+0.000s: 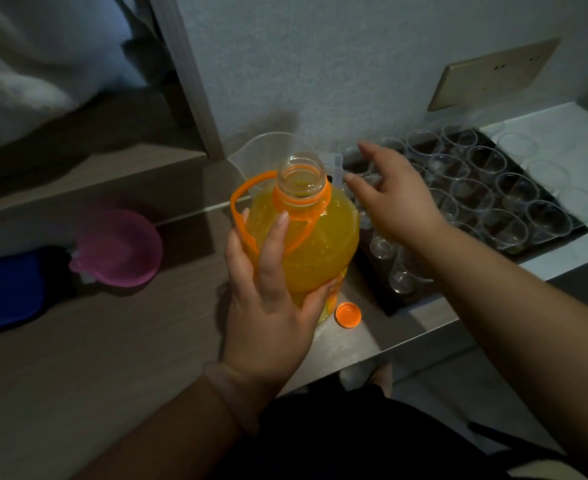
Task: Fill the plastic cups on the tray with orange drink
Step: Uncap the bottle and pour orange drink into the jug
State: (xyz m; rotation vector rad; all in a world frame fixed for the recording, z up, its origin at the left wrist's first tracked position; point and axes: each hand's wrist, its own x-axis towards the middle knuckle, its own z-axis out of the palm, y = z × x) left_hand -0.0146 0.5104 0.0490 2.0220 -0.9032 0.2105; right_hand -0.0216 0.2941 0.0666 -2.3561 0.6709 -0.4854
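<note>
While left hand (268, 299) grips bottle (315, 244), right hand (394, 199) spread — over cups (486, 197)

you're in dim light here, with heavy shadows all over. straight ahead of you is a pale, textured wall (320, 64), with a beige socket plate (493, 74) set into it on the right. a wood-grain post (188, 81) runs up the wall's left edge, and there's white bedding (25, 71) beyond it. below you is a brown wood-grain surface (95, 358). to your right is a pale countertop (580, 123), with light floor (452, 372) under its edge.
</note>
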